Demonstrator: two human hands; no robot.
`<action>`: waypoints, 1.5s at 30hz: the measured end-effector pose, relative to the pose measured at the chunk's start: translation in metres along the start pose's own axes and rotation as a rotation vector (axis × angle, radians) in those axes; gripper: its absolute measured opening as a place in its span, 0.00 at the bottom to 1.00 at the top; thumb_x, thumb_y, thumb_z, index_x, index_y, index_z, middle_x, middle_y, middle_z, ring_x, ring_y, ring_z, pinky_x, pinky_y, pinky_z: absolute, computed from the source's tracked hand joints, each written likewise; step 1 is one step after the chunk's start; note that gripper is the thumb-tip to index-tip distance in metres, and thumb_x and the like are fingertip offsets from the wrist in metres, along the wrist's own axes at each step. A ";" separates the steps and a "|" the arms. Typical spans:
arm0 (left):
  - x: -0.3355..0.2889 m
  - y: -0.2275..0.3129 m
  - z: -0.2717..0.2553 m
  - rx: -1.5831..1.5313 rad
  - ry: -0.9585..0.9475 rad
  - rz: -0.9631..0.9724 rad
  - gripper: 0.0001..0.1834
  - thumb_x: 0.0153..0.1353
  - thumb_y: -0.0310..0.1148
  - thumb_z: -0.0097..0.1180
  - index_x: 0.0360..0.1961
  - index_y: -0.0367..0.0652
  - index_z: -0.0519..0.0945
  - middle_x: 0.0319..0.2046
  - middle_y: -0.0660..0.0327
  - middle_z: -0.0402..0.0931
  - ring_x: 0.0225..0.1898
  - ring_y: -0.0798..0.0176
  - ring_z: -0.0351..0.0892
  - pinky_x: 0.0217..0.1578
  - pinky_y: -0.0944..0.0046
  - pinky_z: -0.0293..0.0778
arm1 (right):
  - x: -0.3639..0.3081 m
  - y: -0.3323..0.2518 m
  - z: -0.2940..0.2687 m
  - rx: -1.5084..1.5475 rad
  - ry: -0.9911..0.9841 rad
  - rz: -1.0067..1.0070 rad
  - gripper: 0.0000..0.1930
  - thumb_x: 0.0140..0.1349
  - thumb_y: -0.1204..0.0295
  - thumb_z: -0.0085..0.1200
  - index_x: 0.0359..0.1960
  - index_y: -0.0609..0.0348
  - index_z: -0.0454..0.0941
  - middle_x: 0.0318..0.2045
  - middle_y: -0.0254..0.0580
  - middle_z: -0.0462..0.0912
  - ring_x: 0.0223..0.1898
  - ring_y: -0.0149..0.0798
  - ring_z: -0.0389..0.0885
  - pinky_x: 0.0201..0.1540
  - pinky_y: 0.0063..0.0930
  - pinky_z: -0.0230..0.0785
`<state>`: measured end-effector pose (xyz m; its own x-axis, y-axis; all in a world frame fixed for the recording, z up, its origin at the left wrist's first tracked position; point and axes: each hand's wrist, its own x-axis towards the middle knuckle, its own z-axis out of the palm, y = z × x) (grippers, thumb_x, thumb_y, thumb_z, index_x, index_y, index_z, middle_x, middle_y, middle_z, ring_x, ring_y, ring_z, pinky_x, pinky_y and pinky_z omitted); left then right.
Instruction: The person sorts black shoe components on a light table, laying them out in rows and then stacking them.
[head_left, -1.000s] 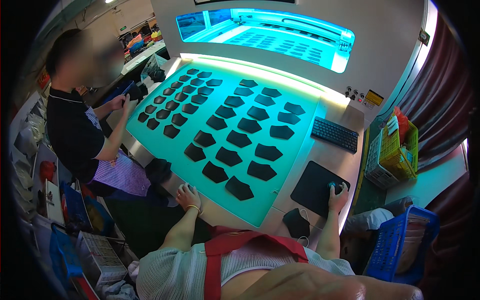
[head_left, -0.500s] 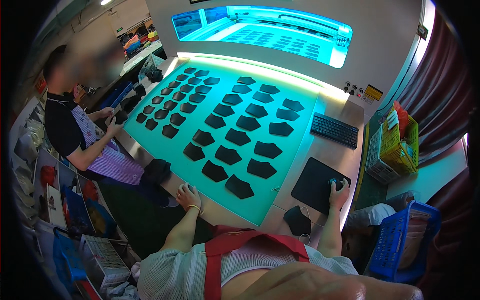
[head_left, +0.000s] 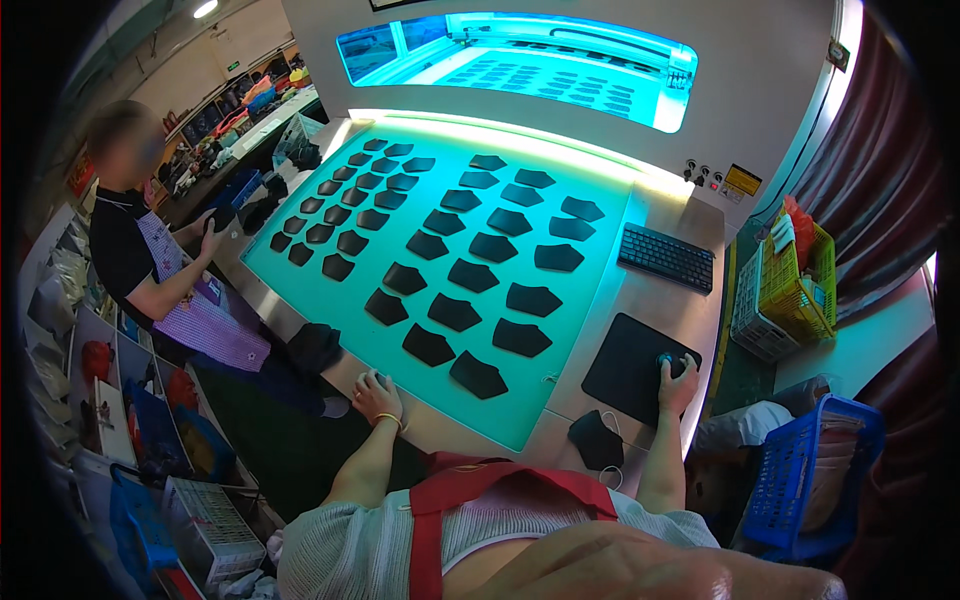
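Note:
My right hand (head_left: 681, 384) is wrapped over a computer mouse (head_left: 664, 361) on a black mouse pad (head_left: 630, 372). At the table's near edge rests my left hand (head_left: 377, 396), open and holding nothing, with its fingers on the metal rim. In front of it lies a lit turquoise bed (head_left: 500, 425) with many dark shield-shaped pieces (head_left: 478, 374) laid out in rows, smaller ones at the left and larger ones at the right. Beside the mouse pad sits a black face mask (head_left: 597, 440) with white ear loops. The mouse is partly hidden under my fingers.
A black keyboard (head_left: 666, 258) lies beyond the mouse pad. Behind the bed stands a large machine with a long window (head_left: 520, 75). At the left a co-worker (head_left: 165, 240) holds a dark piece. Yellow (head_left: 800, 290) and blue (head_left: 800, 480) plastic crates stand at the right.
The co-worker has leaned back a little and raised the dark piece. The view has shifted slightly. My hands stay in place on the mouse and the table edge.

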<state>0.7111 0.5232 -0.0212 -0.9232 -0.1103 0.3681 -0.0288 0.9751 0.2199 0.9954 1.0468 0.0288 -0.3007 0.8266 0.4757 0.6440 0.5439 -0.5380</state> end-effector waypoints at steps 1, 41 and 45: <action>0.000 0.001 -0.001 -0.001 0.001 -0.001 0.22 0.61 0.44 0.60 0.54 0.52 0.72 0.54 0.60 0.68 0.58 0.51 0.68 0.54 0.46 0.65 | 0.000 0.000 0.000 -0.009 0.002 -0.008 0.27 0.55 0.61 0.65 0.55 0.57 0.73 0.44 0.45 0.81 0.49 0.51 0.77 0.54 0.44 0.67; 0.002 0.003 0.003 0.014 0.005 -0.017 0.21 0.60 0.44 0.61 0.52 0.54 0.72 0.54 0.61 0.69 0.56 0.50 0.70 0.53 0.47 0.65 | -0.003 -0.003 -0.009 0.040 -0.060 -0.025 0.27 0.54 0.60 0.65 0.55 0.54 0.74 0.45 0.41 0.82 0.51 0.49 0.76 0.57 0.43 0.65; -0.009 -0.007 0.000 0.025 0.000 -0.033 0.22 0.60 0.46 0.60 0.54 0.55 0.73 0.56 0.60 0.70 0.57 0.50 0.70 0.54 0.46 0.66 | -0.002 -0.007 -0.008 0.018 -0.091 -0.029 0.27 0.54 0.61 0.66 0.55 0.55 0.74 0.45 0.41 0.82 0.52 0.49 0.76 0.57 0.43 0.66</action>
<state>0.7197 0.5174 -0.0257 -0.9215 -0.1429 0.3611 -0.0691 0.9753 0.2096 0.9971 1.0403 0.0370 -0.3823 0.8195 0.4269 0.6216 0.5699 -0.5374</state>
